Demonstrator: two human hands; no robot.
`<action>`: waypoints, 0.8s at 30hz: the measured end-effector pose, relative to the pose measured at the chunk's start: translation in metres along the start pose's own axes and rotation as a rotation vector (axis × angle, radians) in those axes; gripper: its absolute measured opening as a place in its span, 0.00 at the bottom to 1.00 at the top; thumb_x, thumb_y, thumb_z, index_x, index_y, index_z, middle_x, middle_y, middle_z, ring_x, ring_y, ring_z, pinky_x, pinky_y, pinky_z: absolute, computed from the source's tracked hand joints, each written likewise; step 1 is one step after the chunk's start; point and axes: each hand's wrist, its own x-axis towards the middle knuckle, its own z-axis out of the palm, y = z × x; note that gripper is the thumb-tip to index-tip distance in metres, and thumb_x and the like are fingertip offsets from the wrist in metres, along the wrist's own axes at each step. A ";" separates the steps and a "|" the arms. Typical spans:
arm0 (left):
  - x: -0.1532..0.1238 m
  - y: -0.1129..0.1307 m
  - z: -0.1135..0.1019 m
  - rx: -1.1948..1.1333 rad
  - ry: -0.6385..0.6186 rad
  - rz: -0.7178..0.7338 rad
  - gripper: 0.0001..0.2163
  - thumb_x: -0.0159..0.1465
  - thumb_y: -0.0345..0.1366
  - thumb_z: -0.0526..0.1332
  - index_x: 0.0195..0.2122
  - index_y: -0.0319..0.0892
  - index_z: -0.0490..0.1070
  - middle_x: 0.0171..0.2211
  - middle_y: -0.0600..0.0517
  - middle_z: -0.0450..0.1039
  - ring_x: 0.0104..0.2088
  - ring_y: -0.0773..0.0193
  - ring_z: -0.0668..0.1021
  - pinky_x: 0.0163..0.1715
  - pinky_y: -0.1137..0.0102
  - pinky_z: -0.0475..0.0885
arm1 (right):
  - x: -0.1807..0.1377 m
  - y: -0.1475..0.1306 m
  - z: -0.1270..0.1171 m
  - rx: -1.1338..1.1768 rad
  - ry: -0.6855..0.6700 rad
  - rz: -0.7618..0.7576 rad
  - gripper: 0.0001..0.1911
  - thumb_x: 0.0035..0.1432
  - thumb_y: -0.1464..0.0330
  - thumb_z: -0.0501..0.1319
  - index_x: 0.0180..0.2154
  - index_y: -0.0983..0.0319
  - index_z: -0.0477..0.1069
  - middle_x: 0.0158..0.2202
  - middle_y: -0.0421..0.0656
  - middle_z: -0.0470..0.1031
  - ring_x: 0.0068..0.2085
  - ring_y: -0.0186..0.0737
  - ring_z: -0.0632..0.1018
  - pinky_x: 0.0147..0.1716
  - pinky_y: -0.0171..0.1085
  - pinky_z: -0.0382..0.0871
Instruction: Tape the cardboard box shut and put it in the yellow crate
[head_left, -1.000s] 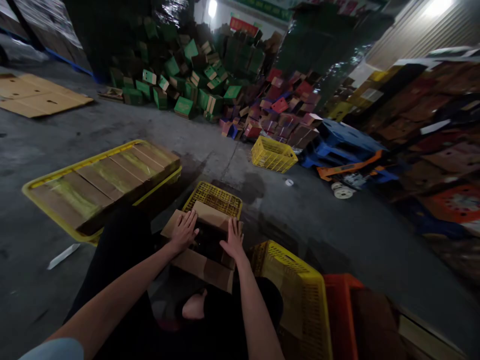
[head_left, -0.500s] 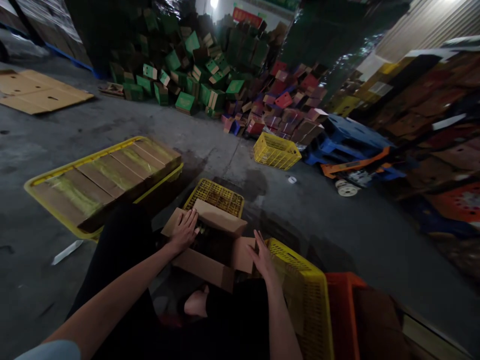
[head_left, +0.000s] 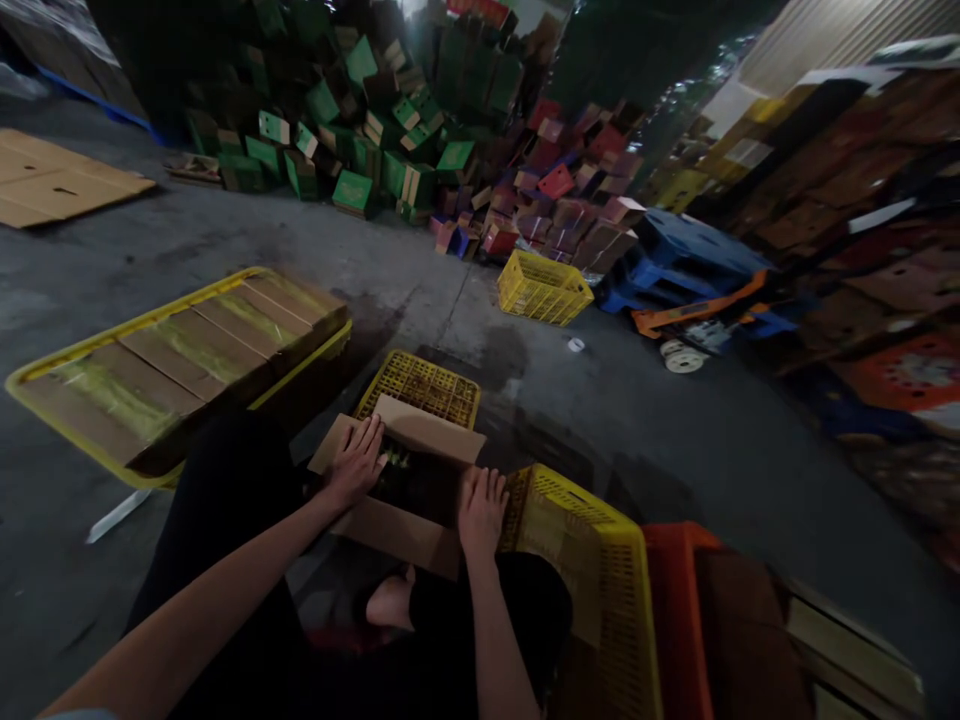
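A brown cardboard box point(head_left: 405, 535) with its flaps up sits on the floor between my knees, its inside dark. My left hand point(head_left: 355, 462) lies on the box's left flap, fingers stretched out over the opening. My right hand point(head_left: 481, 509) presses flat on the right flap, folding it against the box's side, fingers apart. A yellow plastic crate point(head_left: 421, 385) lies just beyond the box.
A second yellow crate point(head_left: 592, 560) stands right of the box, an orange crate point(head_left: 679, 610) beside it. A yellow pallet with flat cartons point(head_left: 172, 360) is at left. Piles of green boxes point(head_left: 352, 150) and red boxes point(head_left: 570, 210) fill the back. Another yellow crate point(head_left: 544, 288) sits farther off.
My right hand swung out to the right with the right flap, then came back in and pressed it down at the box's side. My left hand stayed on the left flap.
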 end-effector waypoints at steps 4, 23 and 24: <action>0.000 0.001 -0.002 -0.005 -0.019 0.005 0.28 0.71 0.38 0.48 0.71 0.34 0.51 0.72 0.43 0.46 0.71 0.52 0.51 0.69 0.52 0.42 | -0.003 -0.006 0.015 0.169 -0.009 0.090 0.42 0.67 0.49 0.46 0.71 0.70 0.44 0.72 0.60 0.43 0.72 0.60 0.45 0.66 0.56 0.46; 0.005 -0.004 0.000 -0.135 -0.031 0.028 0.33 0.68 0.46 0.50 0.70 0.31 0.52 0.71 0.38 0.46 0.71 0.44 0.51 0.66 0.51 0.50 | 0.007 0.003 0.035 0.357 -0.169 0.062 0.42 0.63 0.72 0.43 0.69 0.68 0.18 0.70 0.51 0.54 0.68 0.41 0.61 0.64 0.44 0.54; 0.006 -0.005 0.000 -0.135 -0.030 0.032 0.34 0.68 0.47 0.51 0.70 0.32 0.52 0.71 0.38 0.47 0.71 0.43 0.51 0.66 0.51 0.51 | 0.007 0.002 0.035 0.360 -0.164 0.061 0.42 0.63 0.72 0.43 0.69 0.68 0.19 0.71 0.51 0.54 0.68 0.42 0.60 0.64 0.45 0.54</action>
